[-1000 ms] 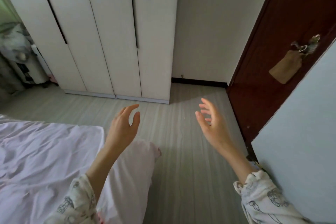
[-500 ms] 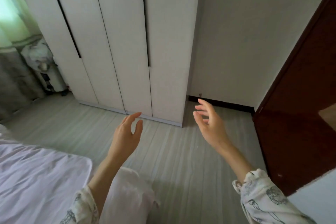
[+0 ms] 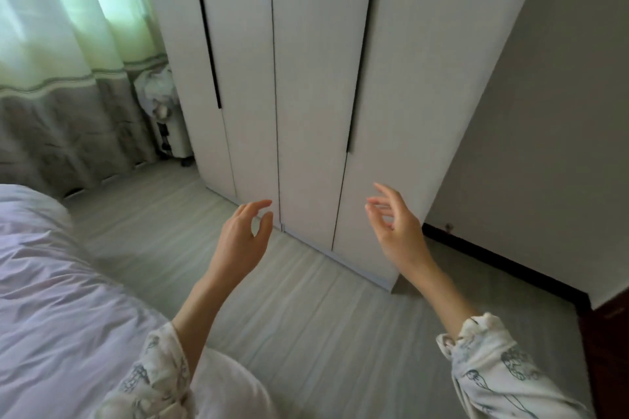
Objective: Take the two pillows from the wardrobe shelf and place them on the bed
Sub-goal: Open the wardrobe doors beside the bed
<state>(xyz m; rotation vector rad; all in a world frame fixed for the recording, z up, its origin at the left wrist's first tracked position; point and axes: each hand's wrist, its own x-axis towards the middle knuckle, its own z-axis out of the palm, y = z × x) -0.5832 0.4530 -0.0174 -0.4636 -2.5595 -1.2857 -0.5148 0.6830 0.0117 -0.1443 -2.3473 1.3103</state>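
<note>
Wardrobe: the tall white wooden wardrobe (image 3: 306, 78) stands straight up at the back of the room. Its long side runs up and down. All its doors are closed, with thin dark lines between them.
Pillows: I cannot see the two pillows (they may be behind the closed doors, but I cannot tell).
Bed: the bed with the crumpled pale pink sheet (image 3: 51, 282) is low on the left side. It runs from the near edge back toward the curtain.
Left hand: the bare left hand (image 3: 240, 241) is held up in the air in front of the wardrobe's bottom part. Its fingers (image 3: 262, 203) are loose and a bit apart, with the thumb away from them. It holds nothing.
Right hand: the bare right hand (image 3: 396, 231) is also up in the air, near the right-most door. Its fingers (image 3: 384, 190) are spread apart and a little bent. It holds nothing.
Sleeves: both arms wear white sleeves with grey drawings (image 3: 503, 374).
Floor: the pale grey striped floor (image 3: 306, 333) lies between the bed and the wardrobe.
Curtain: a light green and grey curtain (image 3: 61, 44) hangs at the far left.
Writing: I can read no words or labels anywhere.
</note>
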